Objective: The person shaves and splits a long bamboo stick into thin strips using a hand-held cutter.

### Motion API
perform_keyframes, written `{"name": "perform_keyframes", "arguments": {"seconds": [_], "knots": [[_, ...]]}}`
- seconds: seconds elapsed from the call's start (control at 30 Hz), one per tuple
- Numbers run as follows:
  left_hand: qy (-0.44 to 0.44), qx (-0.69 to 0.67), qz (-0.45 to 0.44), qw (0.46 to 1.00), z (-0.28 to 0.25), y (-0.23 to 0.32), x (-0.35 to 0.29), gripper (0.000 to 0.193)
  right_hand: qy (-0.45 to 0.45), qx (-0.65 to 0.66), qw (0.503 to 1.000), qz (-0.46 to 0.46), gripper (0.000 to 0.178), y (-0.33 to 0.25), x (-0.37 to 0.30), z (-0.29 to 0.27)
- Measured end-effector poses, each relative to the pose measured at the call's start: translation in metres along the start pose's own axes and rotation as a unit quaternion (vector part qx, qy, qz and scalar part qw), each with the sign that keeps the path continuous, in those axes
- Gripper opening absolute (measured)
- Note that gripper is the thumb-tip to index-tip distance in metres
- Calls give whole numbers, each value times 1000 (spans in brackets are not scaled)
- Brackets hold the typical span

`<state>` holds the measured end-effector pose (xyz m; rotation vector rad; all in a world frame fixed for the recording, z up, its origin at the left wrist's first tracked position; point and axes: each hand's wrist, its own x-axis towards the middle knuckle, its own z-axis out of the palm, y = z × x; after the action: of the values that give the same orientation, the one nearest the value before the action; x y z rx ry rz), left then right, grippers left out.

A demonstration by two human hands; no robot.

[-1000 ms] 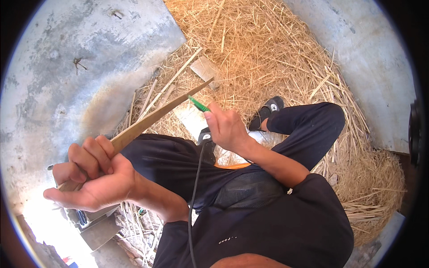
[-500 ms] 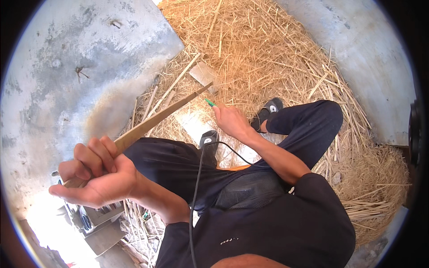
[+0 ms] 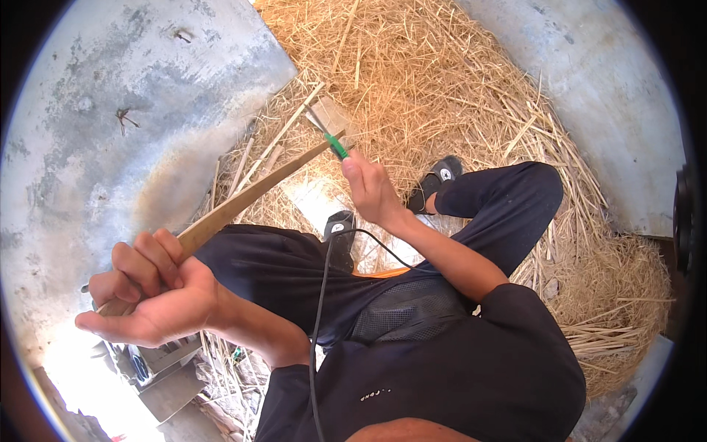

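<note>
My left hand [image 3: 151, 291] is wrapped round the near end of a long flat strip of split wood or bamboo [image 3: 250, 195], which slants away up and to the right. In my right hand [image 3: 373, 190] is a knife [image 3: 336, 145] with a green handle. Its narrow pale blade sticks out past the handle, pointing up and to the left. The knife is at the strip's far end; I cannot tell whether the two touch.
Thin shavings [image 3: 420, 81] lie in a deep heap ahead, spreading to the right. Weathered grey-blue walls or panels [image 3: 147, 96] stand on both sides. My bent legs [image 3: 508, 195] are below, and a black cord [image 3: 322, 295] hangs in front of me. Shelved items [image 3: 147, 361] sit at lower left.
My right hand has turned and risen slightly, bringing the knife's blade into sight above the strip's far end. The left hand and strip have shifted a little down and left.
</note>
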<state>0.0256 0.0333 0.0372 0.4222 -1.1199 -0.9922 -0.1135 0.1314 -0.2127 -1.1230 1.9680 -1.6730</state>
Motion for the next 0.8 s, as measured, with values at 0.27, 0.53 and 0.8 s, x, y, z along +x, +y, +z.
{"name": "perform_keyframes", "arguments": {"seconds": [0.27,0.53,0.8], "knots": [[30,14,12,999,1,-3,-3,57,34,-121,992,23,33,-11,-3,22],[27,25,5,999,7,1,-5,56,-25,-217,967,131,28,-22,2,0],[-7,18,-13,1000,11,4,-12,52,-120,-161,954,221,40,7,3,9]]}}
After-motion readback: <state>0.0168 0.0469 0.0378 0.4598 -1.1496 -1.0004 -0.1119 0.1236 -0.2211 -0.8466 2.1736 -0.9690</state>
